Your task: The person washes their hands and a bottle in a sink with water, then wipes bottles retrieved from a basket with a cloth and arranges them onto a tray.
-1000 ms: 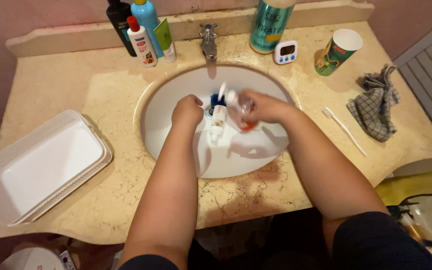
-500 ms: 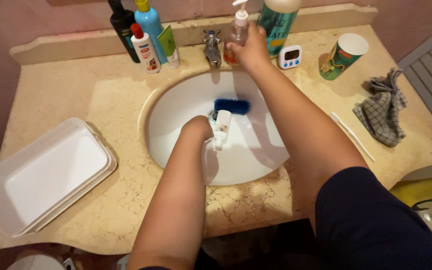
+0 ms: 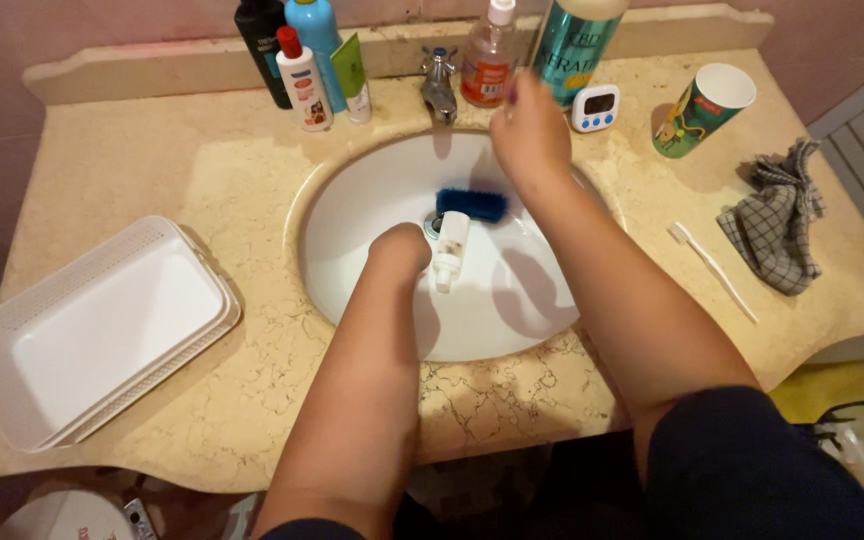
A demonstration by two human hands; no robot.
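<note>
My left hand is closed low in the white sink, gripping the white handle of a scrubbing brush. The brush's blue bristles lie by the drain. My fingertips are hidden under the hand. My right hand hovers over the sink's back rim, empty, with its fingers loosely apart. It is just below a clear pump soap bottle with orange liquid, which stands on the counter right of the faucet.
Several bottles and tubes stand at the back left. A tall teal can, a small white timer and a paper cup stand at the back right. A checked cloth and a toothbrush lie right; a white basket tray lies left.
My right hand carried the soap bottle from over the sink to the counter beside the faucet, let it go and drew back. My left hand stayed at the brush.
</note>
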